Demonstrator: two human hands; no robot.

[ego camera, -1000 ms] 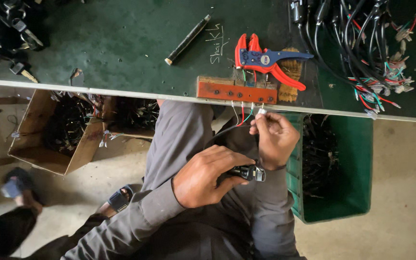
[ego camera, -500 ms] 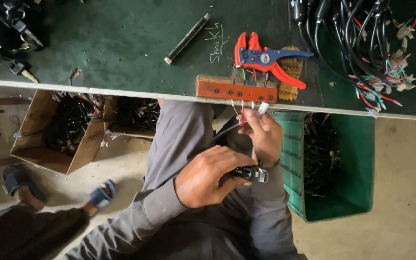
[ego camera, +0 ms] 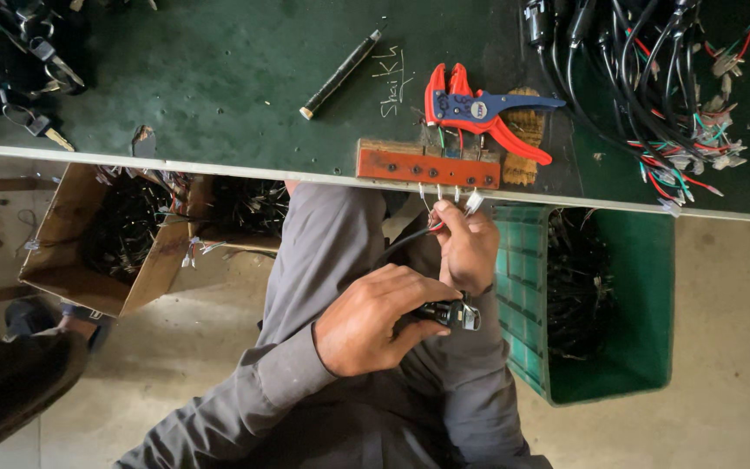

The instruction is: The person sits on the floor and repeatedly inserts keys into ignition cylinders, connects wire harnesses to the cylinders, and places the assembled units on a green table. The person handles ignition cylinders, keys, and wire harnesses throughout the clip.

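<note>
**Fingers closed on connector and wire ends**

Fingers of my left hand (ego camera: 366, 320) curl tight around a small black connector (ego camera: 451, 313) at lower centre. My right hand (ego camera: 469, 247) pinches thin wires (ego camera: 441, 221) just below the red block (ego camera: 427, 165) on the green bench edge (ego camera: 219, 165). Red-and-blue pliers (ego camera: 479, 113) lie above.
</note>
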